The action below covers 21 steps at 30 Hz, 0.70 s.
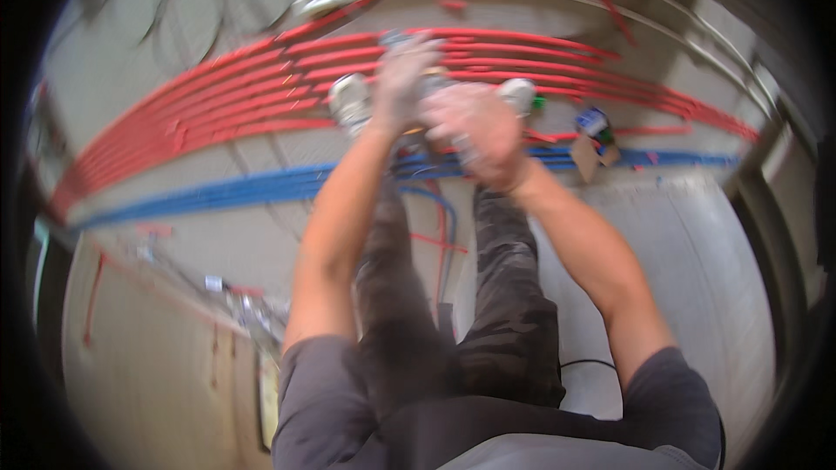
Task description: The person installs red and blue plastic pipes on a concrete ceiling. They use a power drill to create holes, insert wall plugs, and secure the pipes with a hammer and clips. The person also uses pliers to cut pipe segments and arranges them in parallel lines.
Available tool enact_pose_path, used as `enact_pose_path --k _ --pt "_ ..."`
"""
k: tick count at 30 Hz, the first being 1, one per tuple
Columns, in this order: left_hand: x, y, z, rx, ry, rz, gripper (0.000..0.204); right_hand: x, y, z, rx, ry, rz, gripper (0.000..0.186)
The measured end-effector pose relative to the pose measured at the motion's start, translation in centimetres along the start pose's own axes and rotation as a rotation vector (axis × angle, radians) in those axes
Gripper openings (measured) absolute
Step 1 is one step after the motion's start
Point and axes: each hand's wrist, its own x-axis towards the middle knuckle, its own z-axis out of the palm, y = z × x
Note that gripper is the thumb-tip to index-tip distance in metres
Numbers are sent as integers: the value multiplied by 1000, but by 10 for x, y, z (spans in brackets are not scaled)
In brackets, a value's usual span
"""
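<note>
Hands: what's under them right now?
Under the left hand and right hand run red pipes and blue pipes; both shoes show. Anything held is hidden.

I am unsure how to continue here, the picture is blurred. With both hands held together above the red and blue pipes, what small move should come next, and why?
Probably hold still a moment, then lower both hands toward the red pipes. The left hand and right hand are raised close together above the shoes, motion-blurred, and whether they hold anything cannot be told.
</note>
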Motion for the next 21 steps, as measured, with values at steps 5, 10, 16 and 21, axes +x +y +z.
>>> enact_pose_path --k 5,10,16,21 --pt "11 39 8 -93 22 -205 47 20 -65 -69 445 345 -3 10" --pt "0 35 32 -2 -123 -165 54 -136 26 -95 1017 712 1139 20" --pt "-23 34 28 120 -132 -152 51 -434 159 -96 459 998 1577 23" --pt "-33 29 -15 327 -159 -333 52 -562 213 -116 -127 830 1670 26"
